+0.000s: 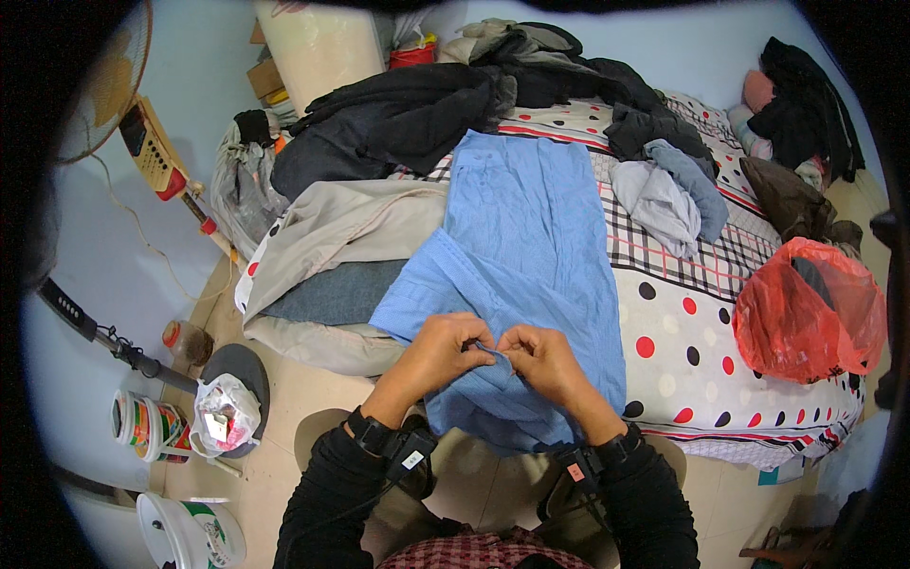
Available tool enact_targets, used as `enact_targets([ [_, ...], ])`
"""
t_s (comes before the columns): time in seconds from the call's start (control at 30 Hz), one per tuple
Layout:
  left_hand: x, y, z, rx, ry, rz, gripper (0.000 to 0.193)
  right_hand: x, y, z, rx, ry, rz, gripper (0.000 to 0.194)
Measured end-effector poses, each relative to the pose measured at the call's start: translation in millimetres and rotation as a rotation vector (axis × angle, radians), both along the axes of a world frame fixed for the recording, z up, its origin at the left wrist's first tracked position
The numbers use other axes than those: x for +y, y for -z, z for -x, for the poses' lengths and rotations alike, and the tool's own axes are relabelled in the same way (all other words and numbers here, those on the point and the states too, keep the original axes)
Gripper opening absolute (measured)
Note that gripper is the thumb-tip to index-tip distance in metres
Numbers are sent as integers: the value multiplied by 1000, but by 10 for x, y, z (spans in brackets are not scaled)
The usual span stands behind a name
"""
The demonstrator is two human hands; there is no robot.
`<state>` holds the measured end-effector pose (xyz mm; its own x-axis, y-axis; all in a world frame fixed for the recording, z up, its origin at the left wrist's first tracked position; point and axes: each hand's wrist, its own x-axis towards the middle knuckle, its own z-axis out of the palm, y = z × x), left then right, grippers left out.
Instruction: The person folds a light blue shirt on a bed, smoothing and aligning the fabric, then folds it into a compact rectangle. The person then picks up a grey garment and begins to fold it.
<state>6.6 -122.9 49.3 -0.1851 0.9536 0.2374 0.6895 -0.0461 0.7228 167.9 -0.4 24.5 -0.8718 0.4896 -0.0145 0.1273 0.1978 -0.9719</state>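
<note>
A light blue shirt [533, 213] lies spread along the bed, its near end hanging over the front edge. Both hands meet at a small folded edge of the shirt near that end. My left hand [455, 348] pinches the edge between thumb and fingers. From the other side, my right hand [537, 352] pinches the same edge, its fingertips close to the left ones. A sleeve-like part of the shirt folds out to the left, over beige cloth [355, 213] and a dark grey-blue garment [320, 295]. What lies between the fingertips is partly hidden.
Dark clothes [398, 114] are heaped behind the shirt. Grey garments [657, 195] and a red plastic bag [810, 313] rest on the dotted bedspread [668, 341] to the right. On the left stand a fan [106, 78], a white-bagged item [227, 412] and white buckets [188, 530].
</note>
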Motion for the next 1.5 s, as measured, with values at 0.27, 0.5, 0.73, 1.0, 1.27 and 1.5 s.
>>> enact_targets([
  [0.27, 8, 9, -10, -20, 7, -43, 22, -30, -3, -4, -16, 54, -86, 8],
  [0.5, -3, -2, 34, -19, 19, 50, 18, -24, 14, 3, -23, 39, -40, 6],
  [0.73, -22, -45, 56, 9, 74, 26, 15, 26, 61, 15, 89, -70, 238, 2],
  [1.0, -10, -105, -19, -73, -96, -36, 18, 47, 104, 47, 86, -25, 237, 2],
  [1.27, 14, 12, -114, 3, -107, -228, 11, 96, 168, 87, 188, 84, 303, 4],
  [1.5, 20, 62, -135, -20, -114, -221, 10, 65, 216, 98, 255, 110, 297, 16],
])
